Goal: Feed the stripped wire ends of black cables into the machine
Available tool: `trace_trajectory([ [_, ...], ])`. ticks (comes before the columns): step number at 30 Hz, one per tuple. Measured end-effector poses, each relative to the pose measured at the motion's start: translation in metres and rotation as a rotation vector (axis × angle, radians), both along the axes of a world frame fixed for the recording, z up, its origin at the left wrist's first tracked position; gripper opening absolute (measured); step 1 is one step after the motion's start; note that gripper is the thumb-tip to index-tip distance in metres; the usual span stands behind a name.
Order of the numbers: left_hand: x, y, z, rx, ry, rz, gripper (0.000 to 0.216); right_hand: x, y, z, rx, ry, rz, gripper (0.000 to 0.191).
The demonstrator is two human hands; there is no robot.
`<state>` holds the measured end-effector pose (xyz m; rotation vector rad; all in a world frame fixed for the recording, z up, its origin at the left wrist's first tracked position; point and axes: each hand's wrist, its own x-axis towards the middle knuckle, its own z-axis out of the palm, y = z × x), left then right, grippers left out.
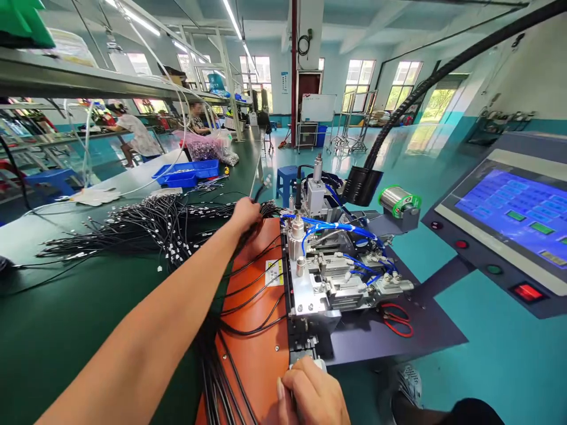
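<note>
Several thin black cables (254, 283) cross the orange plate (259, 360); a big tangled heap (146, 227) sits beside. Left hand (245, 213) grips those cables' far ends, and right hand (312, 395) clasps a small pale part (319, 363).

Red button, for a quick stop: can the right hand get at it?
Probably yes: nothing stands between the right hand and the red button, though the hand now grips a white part.
</note>
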<state>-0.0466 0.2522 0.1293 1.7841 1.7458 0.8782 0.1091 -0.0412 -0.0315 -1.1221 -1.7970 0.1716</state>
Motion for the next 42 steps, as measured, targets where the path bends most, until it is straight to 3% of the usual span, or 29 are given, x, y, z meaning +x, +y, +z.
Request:
trace_trajectory([
  [2,-0.015,-0.023,0.010,0.032,-0.101,-0.047,0.029,0.003,0.000,0.003,-0.003,0.018,0.035,0.018],
  [5,-0.037,-0.080,0.015,0.033,-0.190,-0.182,0.032,0.012,0.003,0.012,-0.055,0.053,0.201,0.014],
  [6,-0.042,-0.102,0.013,0.002,-0.210,-0.257,0.035,0.016,0.003,0.017,-0.127,0.102,0.266,0.012],
  [8,-0.049,-0.143,0.006,-0.133,-0.225,-0.555,0.037,0.024,0.004,0.031,-0.396,0.328,0.288,0.008],
  [10,-0.050,-0.174,-0.003,-0.247,-0.161,-0.683,0.038,0.031,0.005,0.047,-0.672,0.635,0.257,0.025],
  [12,-0.049,-0.192,-0.013,-0.314,-0.100,-0.739,0.040,0.038,0.005,0.061,-0.830,0.829,0.275,0.037],
  [15,-0.046,-0.200,-0.026,-0.334,-0.023,-0.761,0.040,0.045,0.005,0.075,-0.847,0.914,0.285,0.043],
  [19,-0.045,-0.198,-0.036,-0.361,0.033,-0.766,0.039,0.048,0.002,0.079,-0.858,0.952,0.253,0.038],
  [25,-0.043,-0.199,-0.036,-0.410,0.083,-0.783,0.042,0.048,0.000,0.073,-0.927,0.934,0.186,0.031],
  [42,-0.044,-0.197,-0.038,-0.385,0.081,-0.861,0.044,0.044,0.001,0.072,-0.946,0.992,0.171,0.036],
])
